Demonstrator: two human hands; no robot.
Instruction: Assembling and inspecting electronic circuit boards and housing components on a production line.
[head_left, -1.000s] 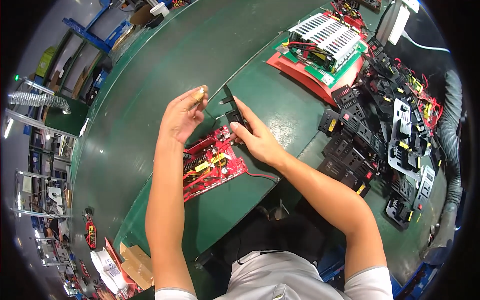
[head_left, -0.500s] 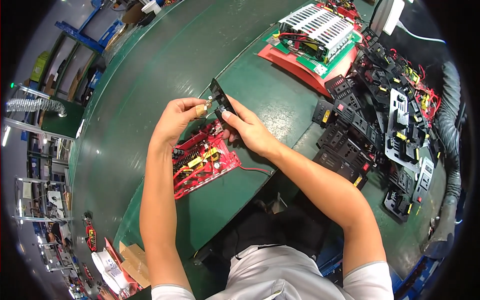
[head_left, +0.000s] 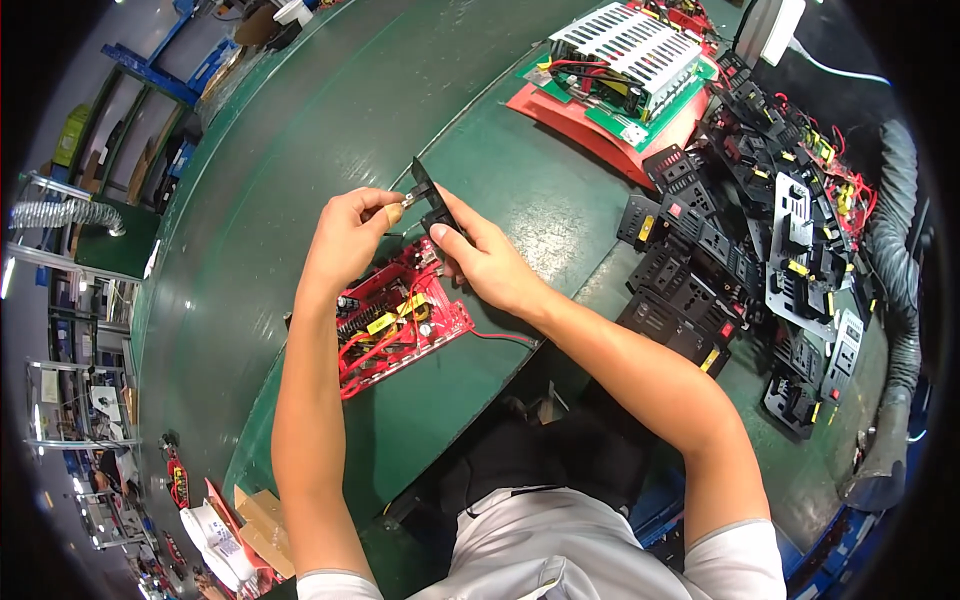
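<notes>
My right hand (head_left: 478,248) grips a black panel (head_left: 424,190), tilted on edge, with the thumb pressed on its near side. At the panel's left face, my left hand (head_left: 350,228) pinches a small metallic part (head_left: 408,200); its exact kind is too small to make out. A tan wrap covers one left fingertip. Just below both hands, a red circuit board assembly (head_left: 400,325) with yellow parts and red wires lies on the green bench. One red wire trails from it toward the bench edge.
At the back right, an electronic unit with a slotted metal cover (head_left: 630,45) rests on red and green sheets. Many black socket panels (head_left: 690,275) are heaped to the right beside a grey flexible duct (head_left: 893,250). A cardboard box (head_left: 265,525) sits at lower left.
Both hands and the black panel have shifted slightly left in the view, as has the whole scene. The left fingers stay pinched at the panel's face.
</notes>
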